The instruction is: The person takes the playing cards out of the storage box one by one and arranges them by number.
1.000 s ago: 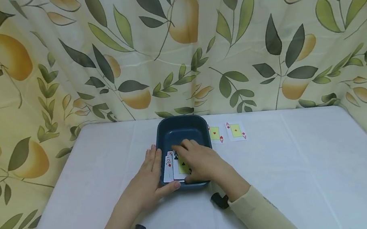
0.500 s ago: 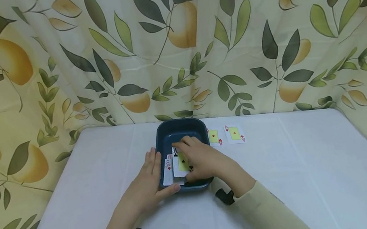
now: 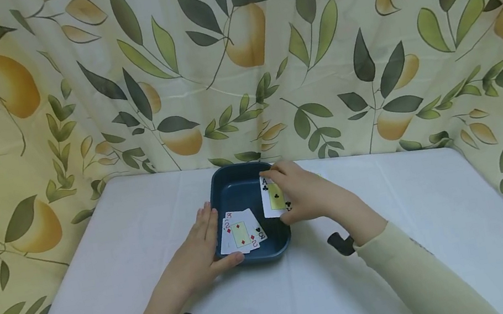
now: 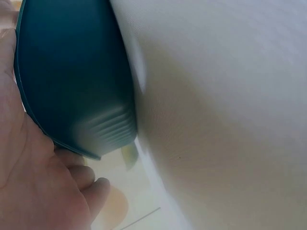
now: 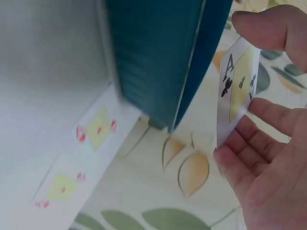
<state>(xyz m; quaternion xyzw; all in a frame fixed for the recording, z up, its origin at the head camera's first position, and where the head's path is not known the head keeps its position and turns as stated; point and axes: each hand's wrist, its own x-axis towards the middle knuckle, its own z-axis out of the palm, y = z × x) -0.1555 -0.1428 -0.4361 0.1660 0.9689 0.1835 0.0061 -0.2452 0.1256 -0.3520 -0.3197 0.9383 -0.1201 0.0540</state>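
Observation:
My right hand [image 3: 305, 192] pinches an ace of clubs [image 3: 274, 196] between thumb and fingers, over the right rim of a dark blue tray [image 3: 235, 190]. In the right wrist view the same card is held by its edges, face visible and clear of the tray wall. My left hand [image 3: 197, 248] rests along the tray's left rim, fingers extended and thumb at the front corner. Inside the tray's near half lies a small overlapping pile of playing cards [image 3: 239, 233], a two of diamonds on top.
On the table right of the tray lie two red aces, the ace of hearts [image 5: 99, 129] nearer it and another ace [image 5: 63, 188] farther off. My right hand mostly covers them in the head view. A fruit-print curtain [image 3: 226, 71] hangs behind the white table [image 3: 392, 210].
My right hand has lifted the ace of clubs off the pile and carried it right and slightly away, uncovering the two of diamonds. My left hand has stayed at the tray.

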